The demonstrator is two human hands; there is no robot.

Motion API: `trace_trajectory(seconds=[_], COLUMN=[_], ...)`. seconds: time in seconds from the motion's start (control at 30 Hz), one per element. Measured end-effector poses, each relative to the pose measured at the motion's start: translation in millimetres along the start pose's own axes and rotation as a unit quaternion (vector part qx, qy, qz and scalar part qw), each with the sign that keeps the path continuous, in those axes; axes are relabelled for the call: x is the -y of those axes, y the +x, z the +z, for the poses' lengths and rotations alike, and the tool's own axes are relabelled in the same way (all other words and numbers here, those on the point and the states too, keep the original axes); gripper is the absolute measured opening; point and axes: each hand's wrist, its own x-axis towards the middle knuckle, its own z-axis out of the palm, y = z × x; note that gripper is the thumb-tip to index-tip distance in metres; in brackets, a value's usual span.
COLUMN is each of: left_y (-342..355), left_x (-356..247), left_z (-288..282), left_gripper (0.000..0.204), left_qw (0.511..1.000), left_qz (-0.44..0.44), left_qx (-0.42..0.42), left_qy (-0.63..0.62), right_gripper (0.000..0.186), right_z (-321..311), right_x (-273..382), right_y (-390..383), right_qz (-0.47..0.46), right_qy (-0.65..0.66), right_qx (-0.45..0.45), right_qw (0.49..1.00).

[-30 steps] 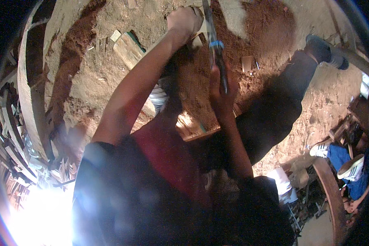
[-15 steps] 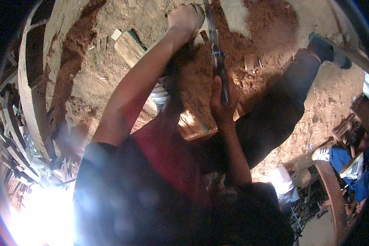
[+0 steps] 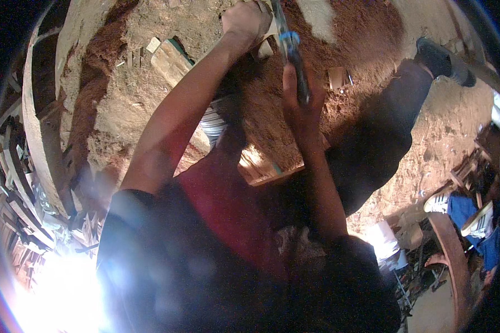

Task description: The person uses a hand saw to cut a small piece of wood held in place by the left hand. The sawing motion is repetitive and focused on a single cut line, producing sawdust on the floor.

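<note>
My left hand is curled closed at the top of the view, against a pale wood piece; my fingers and whatever they grip are mostly hidden. My right hand grips the dark handle of a long, narrow-bladed tool, apparently a saw, with a blue ring near the handle. The blade runs up past the right side of my left hand; its far end is cut off by the frame. A short plank with a green edge lies left of my left forearm, and another board shows between my arms.
My outstretched leg ends in a dark shoe. Reddish sawdust covers the dirt ground. Scrap wood piles at the left beside a glaring light. At lower right, another person's jeans and striped sneakers show near a curved board.
My right hand and the tool first drew back toward me, then pushed forward, up the view, beyond where they started. My left hand has shifted slightly upward.
</note>
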Motion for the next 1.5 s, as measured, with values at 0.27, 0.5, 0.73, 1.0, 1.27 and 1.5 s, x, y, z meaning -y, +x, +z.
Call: trace_trajectory(seconds=[0.27,0.5,0.73,1.0,1.27,1.5], left_y=[15.3,-6.8,6.2,-1.7,2.8,7.5], left_x=[31.4,10.5,27.3,12.4,19.0,21.1], left_z=[15.3,5.9,21.6,-2.1,9.0,15.2], left_gripper=[0.046,0.047,0.046,0.046,0.044,0.044], left_qw=[0.992,0.994,0.991,0.993,0.991,0.992], left_qz=[0.040,0.057,0.046,0.023,0.063,0.042], left_qx=[-0.084,-0.047,-0.095,-0.036,-0.053,-0.081], left_qy=[0.091,0.082,0.085,0.110,0.108,0.088], right_gripper=[0.022,0.029,0.028,0.026,0.027,0.024], right_z=[13.1,2.9,9.5,3.6,5.1,6.5], right_x=[-37.5,4.2,-23.5,-33.4,38.4,-14.4], right_y=[-44.9,-4.0,-30.4,-29.2,18.5,-30.0], right_qz=[-0.127,-0.012,-0.096,-0.136,-0.019,-0.085], right_qy=[-0.015,-0.002,0.004,0.015,0.007,0.056], right_qx=[-0.060,0.019,-0.020,-0.038,0.038,-0.023], right_qw=[0.990,1.000,0.995,0.990,0.999,0.994])
